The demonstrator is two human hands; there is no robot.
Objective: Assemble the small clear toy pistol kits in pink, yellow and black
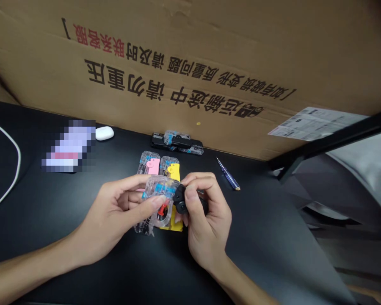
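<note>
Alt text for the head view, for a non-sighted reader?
The left hand and right hand hold a clear plastic pack with a black piece, over a black desk. A pink pack, a yellow pack and a screwdriver lie beyond, against cardboard.

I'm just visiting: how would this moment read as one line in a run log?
left hand: holds clear plastic pack | right hand: pinches black part | nearby: pink pack, yellow pack, screwdriver

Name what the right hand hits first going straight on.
The right hand probably meets the black-and-clear plastic packs at the back, near their right end; depth is unclear, so it might pass beside them.
</note>
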